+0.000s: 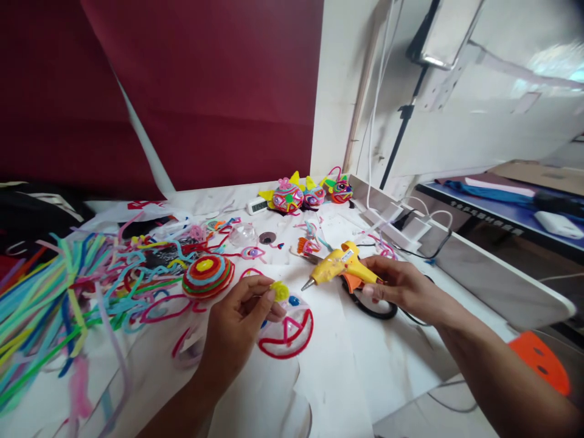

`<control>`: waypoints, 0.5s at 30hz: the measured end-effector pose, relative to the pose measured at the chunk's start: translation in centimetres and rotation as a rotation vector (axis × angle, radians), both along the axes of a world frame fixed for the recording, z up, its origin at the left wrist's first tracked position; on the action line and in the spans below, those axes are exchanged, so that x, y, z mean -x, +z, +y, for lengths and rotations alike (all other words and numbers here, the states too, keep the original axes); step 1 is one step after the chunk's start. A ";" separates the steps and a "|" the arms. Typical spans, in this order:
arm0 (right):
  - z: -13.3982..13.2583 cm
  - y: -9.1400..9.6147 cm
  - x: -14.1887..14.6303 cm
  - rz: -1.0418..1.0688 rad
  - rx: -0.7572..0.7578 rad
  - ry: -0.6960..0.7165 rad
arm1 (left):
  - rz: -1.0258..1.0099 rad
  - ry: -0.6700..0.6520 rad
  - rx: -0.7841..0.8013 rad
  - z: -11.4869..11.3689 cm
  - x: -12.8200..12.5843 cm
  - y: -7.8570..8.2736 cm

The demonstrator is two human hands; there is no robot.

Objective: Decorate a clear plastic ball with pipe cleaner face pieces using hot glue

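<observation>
Between the thumb and fingers of my left hand is a small yellow pipe-cleaner coil. My right hand grips a yellow hot glue gun by its handle, the metal nozzle pointing left toward the coil but apart from it. Beneath the coil, a face shape with a red pipe-cleaner outline and a small blue coil lies on white paper. Scissors with black handles rest under the glue gun. A striped pipe-cleaner dome sits left of my left hand.
Bundled pipe cleaners and loose bent ones spread over the left side. At the back stand several colourful pipe-cleaner figures and a small digital timer. Plugs and cables line the raised right edge; an orange piece is at lower right.
</observation>
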State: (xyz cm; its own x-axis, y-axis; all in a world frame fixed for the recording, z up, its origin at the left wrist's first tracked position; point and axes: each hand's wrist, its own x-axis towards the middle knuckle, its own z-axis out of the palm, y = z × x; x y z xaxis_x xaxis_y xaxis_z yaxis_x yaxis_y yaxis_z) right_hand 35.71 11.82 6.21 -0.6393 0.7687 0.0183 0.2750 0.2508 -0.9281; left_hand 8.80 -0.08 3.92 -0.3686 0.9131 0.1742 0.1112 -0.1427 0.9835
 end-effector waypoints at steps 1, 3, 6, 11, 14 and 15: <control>-0.4 0.3 0.4 0.052 0.026 -0.019 | 0.007 0.005 0.003 0.0 0.0 0.0; -1.1 0.7 1.2 0.152 0.052 -0.086 | 0.022 0.016 0.009 0.0 0.1 0.1; -1.9 0.6 2.1 0.276 0.029 -0.168 | 0.021 0.037 0.030 0.0 0.3 0.0; -3.3 -0.5 2.9 0.317 -0.107 -0.120 | -0.011 0.083 0.060 0.2 0.3 -0.1; -3.9 -1.8 3.2 0.319 -0.173 -0.038 | -0.020 0.108 0.075 0.3 0.3 -0.1; -4.1 -2.3 3.3 0.305 -0.203 -0.026 | -0.022 0.115 0.081 0.3 0.3 -0.1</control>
